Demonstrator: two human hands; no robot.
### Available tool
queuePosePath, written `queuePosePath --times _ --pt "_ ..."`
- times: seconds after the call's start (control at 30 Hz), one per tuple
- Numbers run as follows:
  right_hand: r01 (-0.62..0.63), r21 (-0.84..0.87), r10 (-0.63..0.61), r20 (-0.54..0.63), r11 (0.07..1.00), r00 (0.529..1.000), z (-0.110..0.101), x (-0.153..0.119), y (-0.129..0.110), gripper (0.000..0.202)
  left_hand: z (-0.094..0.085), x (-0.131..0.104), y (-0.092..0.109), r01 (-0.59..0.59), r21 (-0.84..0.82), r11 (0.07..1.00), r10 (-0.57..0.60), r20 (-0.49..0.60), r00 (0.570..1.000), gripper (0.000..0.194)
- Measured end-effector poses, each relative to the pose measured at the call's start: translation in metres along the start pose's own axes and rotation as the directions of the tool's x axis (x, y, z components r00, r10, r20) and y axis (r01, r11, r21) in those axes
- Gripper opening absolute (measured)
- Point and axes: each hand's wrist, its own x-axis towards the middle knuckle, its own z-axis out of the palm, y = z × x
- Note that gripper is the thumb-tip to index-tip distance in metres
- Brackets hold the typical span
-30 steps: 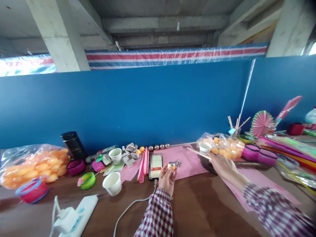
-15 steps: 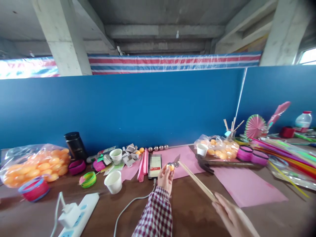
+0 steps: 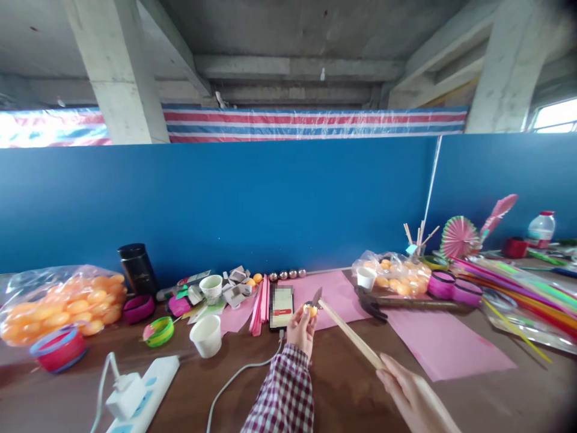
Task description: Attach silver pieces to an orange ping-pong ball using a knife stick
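My left hand (image 3: 303,331), in a checked sleeve, is closed with its fingertips pinching an orange ball (image 3: 310,310) the size of a ping-pong ball. My right hand (image 3: 408,385) grips the near end of a pair of pale wooden chopsticks (image 3: 349,334). Their far tips reach close to the ball; whether they touch it I cannot tell. A small dark pointed shape (image 3: 318,297) shows beside those tips, too small to name. Just behind my left hand lies a phone (image 3: 282,319) with a cable plugged in.
White paper cups (image 3: 206,337), a power strip (image 3: 157,385) and a bag of orange balls (image 3: 67,304) are on the left. Shiny metal balls (image 3: 292,274) line the back. A hammer (image 3: 415,304), pink paper (image 3: 444,346) and another ball bag (image 3: 401,279) lie right.
The chopstick tips and my right hand have shifted slightly left, with the tips nearer the ball. My left hand keeps its pinch on the ball. The view has tilted a little.
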Motion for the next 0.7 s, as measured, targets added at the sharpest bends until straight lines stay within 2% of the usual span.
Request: queuePosePath --times 0.13,0.27,0.5,0.7 --pt "0.020 0.034 -0.018 -0.036 0.999 0.999 0.0001 -0.0003 0.0000 0.043 -0.0005 0.0007 -0.0010 -0.002 -0.002 1.000 0.002 0.003 1.000 0.016" --pt "-0.005 0.023 0.005 0.007 1.000 1.000 0.0010 -0.0002 -0.0019 0.041 -0.0021 0.0014 -0.0018 -0.009 0.011 1.000 0.009 0.008 1.000 0.015" --pt "-0.005 0.086 0.008 -0.028 0.996 1.000 0.0053 -0.0012 -0.0012 0.039 0.0021 -0.0029 0.0017 0.020 0.027 0.999 -0.020 -0.004 1.000 0.017" --pt "-0.063 0.186 0.065 -0.007 0.980 0.998 -0.0027 0.0024 -0.0056 0.041 0.0059 -0.0079 0.0045 0.051 0.022 0.998 -0.051 0.005 0.999 0.025"
